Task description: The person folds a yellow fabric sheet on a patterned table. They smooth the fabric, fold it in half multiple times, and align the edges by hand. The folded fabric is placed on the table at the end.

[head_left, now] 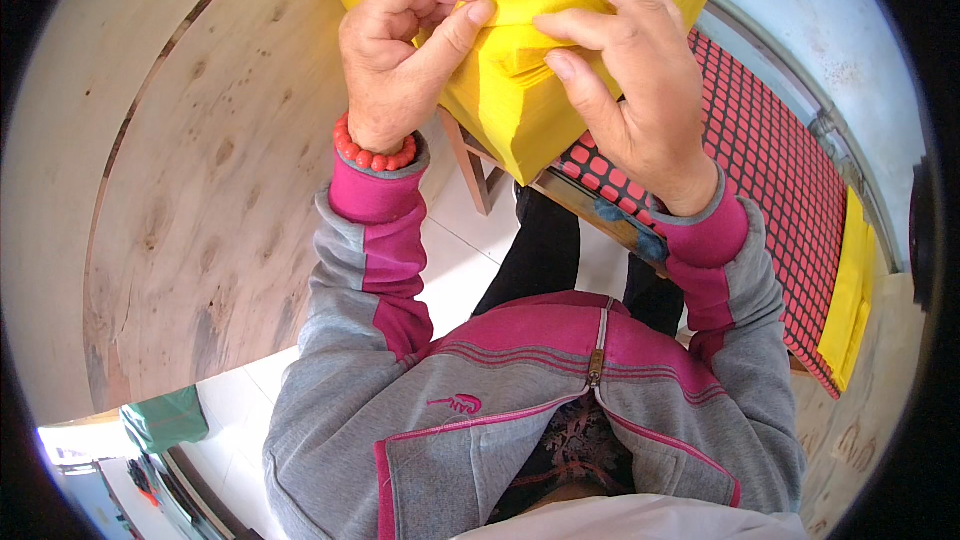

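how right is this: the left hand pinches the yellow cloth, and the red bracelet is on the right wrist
Not quite: the head view shows the red bracelet on the wrist of the left hand, not the right. The left hand does pinch the yellow cloth.

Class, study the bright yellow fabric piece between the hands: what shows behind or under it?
Past the edges of the yellow fabric show a brown wooden leg and a red-and-black grid-patterned surface. Whatever the fabric directly covers cannot be seen.
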`<move>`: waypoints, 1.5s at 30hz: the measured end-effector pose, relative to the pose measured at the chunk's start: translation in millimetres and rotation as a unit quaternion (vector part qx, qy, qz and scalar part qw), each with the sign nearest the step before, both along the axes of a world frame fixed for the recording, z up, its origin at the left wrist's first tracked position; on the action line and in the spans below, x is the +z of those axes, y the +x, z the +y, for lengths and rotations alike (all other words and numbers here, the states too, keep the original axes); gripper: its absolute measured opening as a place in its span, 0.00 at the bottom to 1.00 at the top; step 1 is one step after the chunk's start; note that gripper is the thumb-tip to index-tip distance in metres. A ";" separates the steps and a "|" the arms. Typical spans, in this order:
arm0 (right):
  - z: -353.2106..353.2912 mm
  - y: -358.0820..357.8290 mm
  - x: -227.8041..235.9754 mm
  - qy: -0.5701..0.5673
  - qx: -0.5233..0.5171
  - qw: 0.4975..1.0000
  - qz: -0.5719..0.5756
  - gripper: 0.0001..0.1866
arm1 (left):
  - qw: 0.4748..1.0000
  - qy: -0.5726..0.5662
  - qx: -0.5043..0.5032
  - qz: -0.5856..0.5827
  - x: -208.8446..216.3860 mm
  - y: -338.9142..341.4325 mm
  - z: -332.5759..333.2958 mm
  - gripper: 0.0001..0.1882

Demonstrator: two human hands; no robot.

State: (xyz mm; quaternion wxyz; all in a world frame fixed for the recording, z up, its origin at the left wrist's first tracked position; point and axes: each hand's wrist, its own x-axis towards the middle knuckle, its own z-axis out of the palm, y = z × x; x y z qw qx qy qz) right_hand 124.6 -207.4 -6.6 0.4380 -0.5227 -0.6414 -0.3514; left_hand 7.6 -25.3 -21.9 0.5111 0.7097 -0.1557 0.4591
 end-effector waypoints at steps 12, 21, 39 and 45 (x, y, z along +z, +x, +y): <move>5.9 1.4 -2.1 0.001 0.024 0.999 0.026 0.07 | 0.994 0.096 -0.047 0.031 5.6 -7.2 13.8 0.11; 2.7 -2.9 0.0 -0.012 -0.001 0.999 0.038 0.09 | 0.991 0.120 0.012 0.053 5.9 -7.3 17.4 0.05; 2.7 -1.0 1.1 -0.001 0.013 1.000 0.010 0.07 | 0.995 0.094 -0.018 0.006 2.9 -1.4 12.7 0.07; 5.8 0.2 1.8 0.006 0.033 0.999 0.034 0.08 | 0.992 0.119 -0.043 0.019 7.0 -6.3 16.9 0.10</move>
